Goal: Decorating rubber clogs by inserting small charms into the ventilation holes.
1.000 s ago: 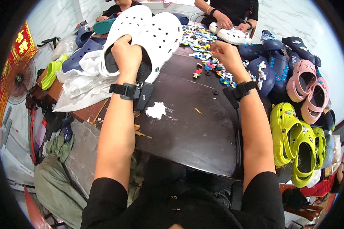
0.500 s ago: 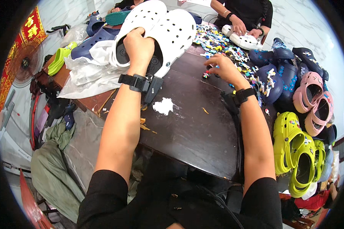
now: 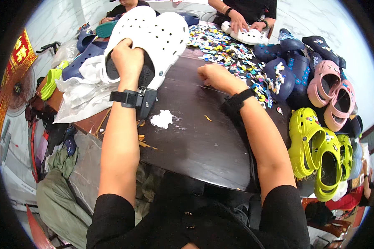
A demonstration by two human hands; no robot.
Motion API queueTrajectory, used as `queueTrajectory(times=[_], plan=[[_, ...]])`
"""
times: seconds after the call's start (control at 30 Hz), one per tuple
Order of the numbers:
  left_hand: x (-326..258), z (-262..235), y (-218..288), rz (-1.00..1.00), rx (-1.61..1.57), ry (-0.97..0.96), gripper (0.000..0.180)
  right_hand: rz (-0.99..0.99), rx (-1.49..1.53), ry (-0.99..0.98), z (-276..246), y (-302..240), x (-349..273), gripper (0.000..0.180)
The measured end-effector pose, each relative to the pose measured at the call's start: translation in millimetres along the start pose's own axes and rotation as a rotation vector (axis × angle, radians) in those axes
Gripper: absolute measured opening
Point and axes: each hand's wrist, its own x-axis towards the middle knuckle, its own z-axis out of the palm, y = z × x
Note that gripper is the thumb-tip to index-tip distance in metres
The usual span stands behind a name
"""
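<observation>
- far left, a lime clog (image 3: 53, 81) and a navy clog (image 3: 81, 66) lie near a crumpled plastic wrapping (image 3: 81, 101); the wrapping could slide or snag if the clogs beside it are dragged across.
- the left hand (image 3: 127, 60) has its fingers closed around the adjoining sides of the white clogs (image 3: 131, 27), so one could slip out sideways if that shared grip slackens. its forearm rises almost straight from the lower edge, back of the hand up.
- the white clogs sit side by side at the far left part of the dark tabletop (image 3: 195, 141), toes pointing away; whether they rest on it or are lifted i cannot tell.
- the right hand (image 3: 221, 79) hangs over the tabletop, forearm slanting inward, wrist bent, fingers curled; whether they pinch something small i cannot tell.
- just beyond it spreads the heap of charms (image 3: 218, 45); a low sweep of the wrist strap (image 3: 239, 98) could scatter loose pieces.
- at right, pink clogs (image 3: 323, 85) and yellow-green clogs (image 3: 305, 139) crowd the edge, and a bumping elbow could knock them off.
</observation>
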Motion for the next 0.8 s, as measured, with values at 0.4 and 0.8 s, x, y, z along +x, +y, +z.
queueTrajectory(times=[0.4, 0.8], plan=[[-1.7, 1.3, 7.1, -0.025, -0.018, -0.007, 0.013, -0.015, 0.044, -0.013, 2.6, 0.0, -5.6, 0.01], [0.6, 3.1, -1.6, -0.058, -0.018, -0.038, 0.013, -0.031, 0.052, 0.016, 6.6, -1.1, -4.5, 0.01]])
